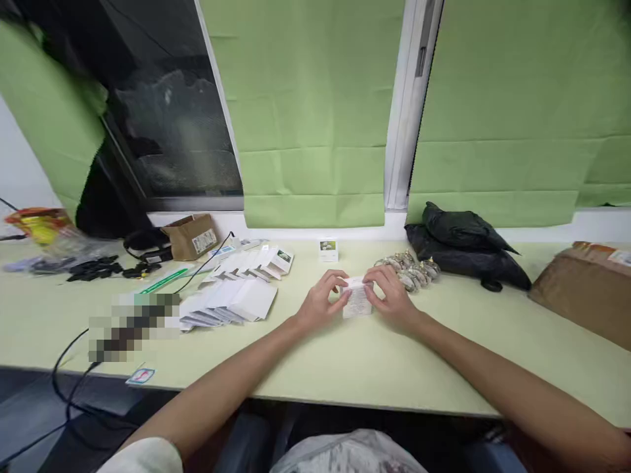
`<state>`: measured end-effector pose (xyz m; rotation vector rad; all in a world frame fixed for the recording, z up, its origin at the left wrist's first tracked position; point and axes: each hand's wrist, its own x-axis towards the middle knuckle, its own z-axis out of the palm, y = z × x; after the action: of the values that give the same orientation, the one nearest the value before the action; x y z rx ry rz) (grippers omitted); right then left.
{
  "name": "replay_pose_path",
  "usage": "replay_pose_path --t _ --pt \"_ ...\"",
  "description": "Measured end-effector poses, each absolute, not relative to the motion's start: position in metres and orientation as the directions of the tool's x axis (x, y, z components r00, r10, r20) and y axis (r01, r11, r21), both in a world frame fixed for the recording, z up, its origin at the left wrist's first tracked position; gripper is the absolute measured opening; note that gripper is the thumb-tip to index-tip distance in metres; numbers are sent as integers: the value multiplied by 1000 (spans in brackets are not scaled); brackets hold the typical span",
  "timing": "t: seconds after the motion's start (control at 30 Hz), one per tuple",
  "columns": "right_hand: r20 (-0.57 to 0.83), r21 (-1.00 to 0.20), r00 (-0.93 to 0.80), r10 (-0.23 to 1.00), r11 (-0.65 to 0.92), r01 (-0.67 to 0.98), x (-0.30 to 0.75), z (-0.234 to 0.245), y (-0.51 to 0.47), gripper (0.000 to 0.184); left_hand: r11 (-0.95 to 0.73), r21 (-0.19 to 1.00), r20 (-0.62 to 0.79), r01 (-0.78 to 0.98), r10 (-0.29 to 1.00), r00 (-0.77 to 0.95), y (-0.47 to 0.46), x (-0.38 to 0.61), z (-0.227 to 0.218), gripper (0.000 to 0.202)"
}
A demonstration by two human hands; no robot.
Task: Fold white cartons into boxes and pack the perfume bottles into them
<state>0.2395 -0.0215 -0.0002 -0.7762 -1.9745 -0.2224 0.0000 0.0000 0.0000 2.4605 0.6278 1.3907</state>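
Note:
A small white box (357, 303) with fine print on its near face stands on the table between my hands. My left hand (325, 299) pinches its upper left side with thumb and fingers. On the opposite side, my right hand (393, 301) grips the upper right edge in the same way. Behind it stands another small white box (328, 250) with a picture on its front. Just beyond my right hand lies a cluster of small clear-wrapped items with gold-coloured tips (417, 270); their kind I cannot make out.
Left of my hands lie rows of flat white cartons (251, 299). Farther left are an open brown cardboard box (192, 238), black cables and a green strip (165, 280). Black plastic bags (463, 246) and a large brown parcel (584, 286) sit on the right.

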Motion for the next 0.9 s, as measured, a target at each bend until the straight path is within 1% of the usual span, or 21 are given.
replay_pose_path --t 0.1,0.17,0.27,0.33,0.4,0.47,0.57,0.63,0.73,0.83,0.9 --pt "847 -145 -319 426 761 632 238 -6 -18 22 -884 406 757 233 468 456 -2 -1 3 13" --pt "843 -144 -323 430 759 636 237 -9 -17 25 -888 399 762 227 459 457 -4 -1 5 17" --pt "847 -145 -315 429 756 639 235 -11 -17 27 -895 383 770 228 446 456 -5 -2 7 26" --pt "852 -152 -304 426 758 635 233 -12 -17 26 -895 379 772 234 445 455 -4 -2 7 29" --pt "836 -163 -330 438 773 613 232 -13 -17 28 -895 376 771 242 446 454 -3 -3 6 32" --pt "811 -186 -362 460 789 586 231 -12 -19 33 -897 361 771 254 440 461 -1 -4 6 35" --pt "779 -259 -369 508 796 547 230 -10 -25 41 -897 348 762 273 440 475 0 -4 6 37" --pt "744 -316 -387 545 797 515 229 -8 -28 46 -880 387 746 274 474 468 0 -3 5 34" --pt "696 -375 -419 583 793 481 229 -6 -31 52 -820 504 706 271 572 418 2 -2 3 33" --pt "667 -409 -417 617 771 487 229 -8 -29 63 -731 627 631 268 679 375 7 -4 -1 42" --pt "655 -425 -408 636 757 496 229 -9 -28 69 -673 694 566 256 730 383 10 -5 -3 46"
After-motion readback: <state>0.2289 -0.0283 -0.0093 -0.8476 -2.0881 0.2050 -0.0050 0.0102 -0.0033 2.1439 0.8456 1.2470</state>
